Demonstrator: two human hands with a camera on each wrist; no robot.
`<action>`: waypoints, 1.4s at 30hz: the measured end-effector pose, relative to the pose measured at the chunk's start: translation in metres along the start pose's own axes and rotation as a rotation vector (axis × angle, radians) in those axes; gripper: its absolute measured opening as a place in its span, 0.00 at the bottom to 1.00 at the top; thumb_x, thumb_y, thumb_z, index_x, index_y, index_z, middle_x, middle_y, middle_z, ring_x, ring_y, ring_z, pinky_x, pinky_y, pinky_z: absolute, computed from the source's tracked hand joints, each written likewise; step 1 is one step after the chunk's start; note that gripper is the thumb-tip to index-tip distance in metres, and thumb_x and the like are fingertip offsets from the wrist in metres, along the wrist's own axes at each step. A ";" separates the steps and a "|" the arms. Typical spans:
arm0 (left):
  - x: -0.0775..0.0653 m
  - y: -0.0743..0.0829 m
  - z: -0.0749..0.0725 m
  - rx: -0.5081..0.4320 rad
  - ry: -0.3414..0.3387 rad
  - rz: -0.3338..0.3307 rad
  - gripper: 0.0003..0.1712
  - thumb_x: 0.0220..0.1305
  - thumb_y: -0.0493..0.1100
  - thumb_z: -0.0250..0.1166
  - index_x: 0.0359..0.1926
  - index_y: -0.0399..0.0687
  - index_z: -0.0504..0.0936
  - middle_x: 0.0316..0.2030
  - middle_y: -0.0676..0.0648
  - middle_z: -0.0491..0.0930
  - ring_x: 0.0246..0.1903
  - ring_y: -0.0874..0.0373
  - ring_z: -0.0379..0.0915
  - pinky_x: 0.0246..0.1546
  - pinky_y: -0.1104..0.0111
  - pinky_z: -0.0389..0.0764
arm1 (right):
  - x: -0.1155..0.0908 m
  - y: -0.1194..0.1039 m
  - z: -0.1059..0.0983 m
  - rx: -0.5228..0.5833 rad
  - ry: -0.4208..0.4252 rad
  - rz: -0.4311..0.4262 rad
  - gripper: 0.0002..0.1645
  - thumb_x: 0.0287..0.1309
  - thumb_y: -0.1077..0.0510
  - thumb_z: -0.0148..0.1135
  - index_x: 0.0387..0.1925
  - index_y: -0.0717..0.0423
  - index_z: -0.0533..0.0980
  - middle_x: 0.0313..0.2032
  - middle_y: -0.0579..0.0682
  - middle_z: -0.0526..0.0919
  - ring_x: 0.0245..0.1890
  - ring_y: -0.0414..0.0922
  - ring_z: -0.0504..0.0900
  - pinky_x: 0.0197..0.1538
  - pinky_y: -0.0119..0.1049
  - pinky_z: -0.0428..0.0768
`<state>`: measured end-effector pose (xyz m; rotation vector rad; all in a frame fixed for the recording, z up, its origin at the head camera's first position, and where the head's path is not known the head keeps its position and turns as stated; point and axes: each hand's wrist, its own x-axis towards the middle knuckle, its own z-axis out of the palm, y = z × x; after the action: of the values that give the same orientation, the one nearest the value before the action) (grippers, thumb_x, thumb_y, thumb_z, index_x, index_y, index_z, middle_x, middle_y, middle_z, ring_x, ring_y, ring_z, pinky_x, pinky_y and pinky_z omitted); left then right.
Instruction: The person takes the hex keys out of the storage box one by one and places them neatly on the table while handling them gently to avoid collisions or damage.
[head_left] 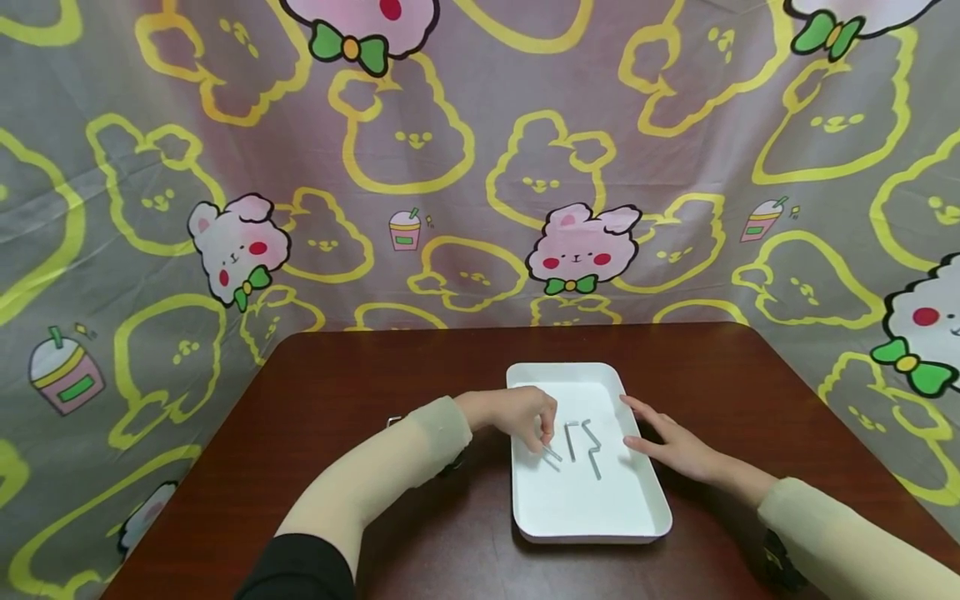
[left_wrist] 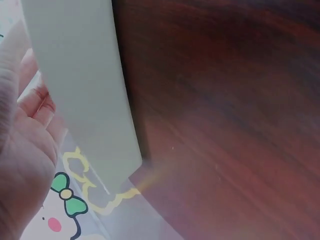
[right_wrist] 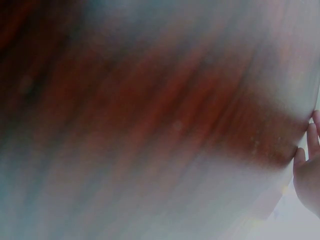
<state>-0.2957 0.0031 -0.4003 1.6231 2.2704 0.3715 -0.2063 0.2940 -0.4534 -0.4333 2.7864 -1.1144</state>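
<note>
A white rectangular tray [head_left: 592, 517] sits on the table, with several grey L-shaped hex keys in it. One hex key [head_left: 570, 442] lies near the middle, and another [head_left: 595, 462] lies to its right, close to a further bent key [head_left: 591, 432]. My left hand [head_left: 528, 414] reaches over the tray's left wall, fingers curled down, pinching a thin hex key [head_left: 553, 453] close above the tray floor. At the right rim, my right hand [head_left: 675, 446] rests its fingertips and thumb, fingers spread and fairly straight. In the left wrist view, the tray wall [left_wrist: 80, 90] partly hides the left fingers.
The dark brown wooden table [head_left: 360, 375] extends around the tray. Behind it hangs a patterned cloth [head_left: 465, 167]. A small metallic item [head_left: 393, 421] shows partly behind the left forearm. The right wrist view is mostly blurred tabletop [right_wrist: 175, 115].
</note>
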 end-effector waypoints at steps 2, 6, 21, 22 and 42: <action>-0.003 0.001 -0.003 0.006 0.000 0.016 0.09 0.48 0.31 0.71 0.20 0.50 0.84 0.27 0.55 0.74 0.30 0.66 0.64 0.35 0.79 0.65 | 0.000 -0.001 -0.001 0.000 -0.003 0.002 0.45 0.64 0.42 0.59 0.75 0.46 0.51 0.65 0.67 0.63 0.64 0.65 0.59 0.55 0.67 0.63; -0.009 0.004 -0.012 0.002 0.006 0.028 0.10 0.48 0.31 0.71 0.21 0.51 0.84 0.29 0.53 0.75 0.29 0.65 0.63 0.34 0.78 0.65 | 0.000 -0.003 -0.002 0.001 -0.004 -0.010 0.44 0.65 0.42 0.59 0.75 0.47 0.51 0.64 0.67 0.63 0.63 0.65 0.60 0.55 0.67 0.64; -0.035 -0.005 -0.039 -0.020 0.096 -0.025 0.04 0.53 0.36 0.69 0.26 0.49 0.86 0.34 0.46 0.77 0.36 0.49 0.73 0.35 0.74 0.69 | 0.000 -0.002 -0.001 -0.004 0.003 -0.002 0.44 0.65 0.42 0.59 0.75 0.47 0.52 0.64 0.66 0.64 0.63 0.64 0.60 0.55 0.66 0.63; -0.037 -0.006 -0.040 -0.032 0.102 -0.021 0.03 0.53 0.35 0.69 0.27 0.47 0.86 0.34 0.46 0.78 0.36 0.49 0.73 0.35 0.74 0.71 | 0.000 -0.002 -0.001 -0.004 0.003 -0.001 0.44 0.65 0.42 0.59 0.75 0.46 0.52 0.64 0.66 0.64 0.63 0.64 0.60 0.55 0.65 0.63; -0.087 -0.029 -0.059 -0.071 0.287 -0.049 0.04 0.50 0.35 0.69 0.27 0.48 0.85 0.31 0.53 0.77 0.34 0.54 0.73 0.38 0.64 0.74 | 0.000 -0.003 -0.002 0.003 -0.004 -0.015 0.44 0.64 0.46 0.60 0.75 0.47 0.52 0.63 0.67 0.64 0.62 0.65 0.61 0.53 0.65 0.65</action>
<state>-0.3182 -0.0902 -0.3480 1.5605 2.4651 0.7046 -0.2064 0.2929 -0.4494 -0.4568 2.7826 -1.1189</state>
